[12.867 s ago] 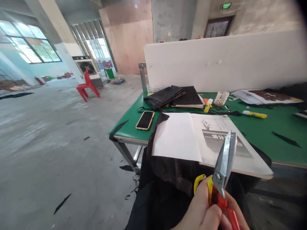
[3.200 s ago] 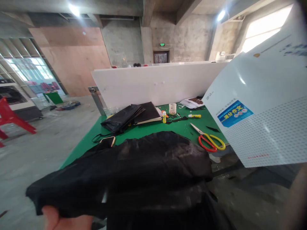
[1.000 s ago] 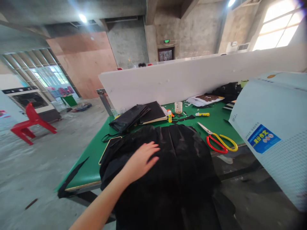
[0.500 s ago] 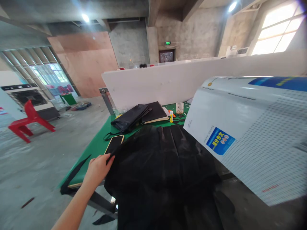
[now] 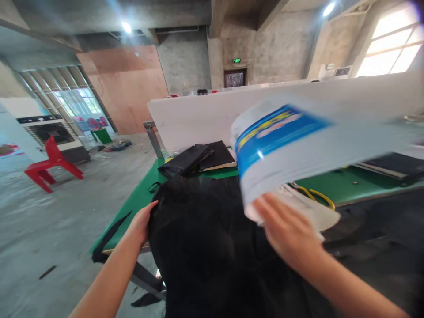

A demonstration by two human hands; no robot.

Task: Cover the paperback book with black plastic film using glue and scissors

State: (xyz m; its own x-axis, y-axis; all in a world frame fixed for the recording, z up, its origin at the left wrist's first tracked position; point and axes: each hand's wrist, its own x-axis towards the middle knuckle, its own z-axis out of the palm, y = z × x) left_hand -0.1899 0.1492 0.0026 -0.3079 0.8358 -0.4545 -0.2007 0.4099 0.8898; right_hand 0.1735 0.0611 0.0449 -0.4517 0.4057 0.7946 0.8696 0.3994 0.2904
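Note:
A wide piece of thin black material [image 5: 212,247], cloth or plastic, hangs in front of me and covers the near part of the table. My left hand [image 5: 144,221] is closed on its left edge. In my right hand [image 5: 288,229] is a large white printed paper [image 5: 318,141] with a blue and yellow label, curled over and smeared by motion. The fingers pinch its lower left end, above the black material. Whether it is one sheet or several I cannot tell.
On the green table [image 5: 145,185] lie a folded black sheet [image 5: 185,161], a black notebook [image 5: 218,157], yellow-handled scissors [image 5: 318,194] and another dark book [image 5: 394,165]. A white panel [image 5: 198,119] stands behind. A red chair [image 5: 54,163] is on the floor at left.
My right hand has come into view holding the paper, which has swung left and curled over the table. The phone at the table's left is now hidden. My left hand keeps hold of the black material.

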